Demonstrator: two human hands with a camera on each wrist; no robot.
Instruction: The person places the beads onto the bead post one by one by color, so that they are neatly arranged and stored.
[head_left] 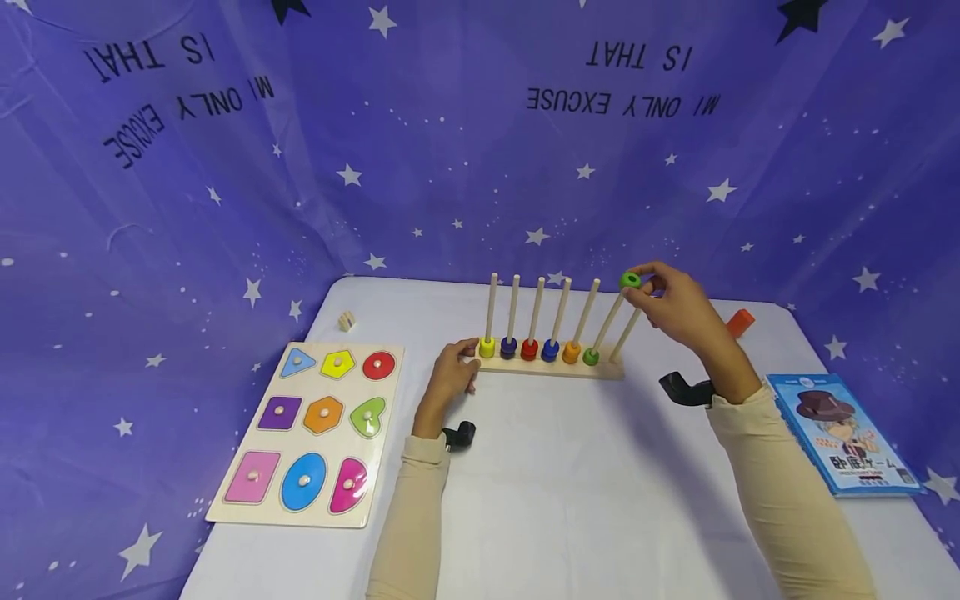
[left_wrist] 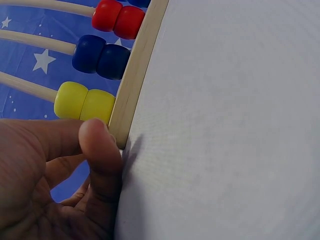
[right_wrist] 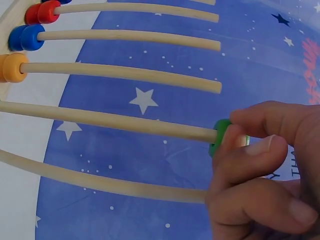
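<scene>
A wooden bead rack (head_left: 551,367) stands on the table, its several upright pegs bearing yellow, dark blue, red, blue, orange and green beads at the bottom. My left hand (head_left: 452,372) holds the rack's left end, thumb close beside the yellow beads (left_wrist: 85,101). Between the thumb and fingers of my right hand (head_left: 675,306) is a green bead (head_left: 630,281), pinched at the top of the second peg from the right. In the right wrist view this peg's tip meets the green bead (right_wrist: 220,137). One green bead (head_left: 591,357) sits at that peg's foot. The rightmost peg (right_wrist: 100,181) has no bead showing.
A shape puzzle board (head_left: 382,450) with knobbed pieces lies at the left. Behind it is a small striped block (head_left: 347,321). On the right are a blue illustrated box (head_left: 817,450) and an orange block (head_left: 741,322). A purple star-patterned cloth (head_left: 465,192) hangs behind the table.
</scene>
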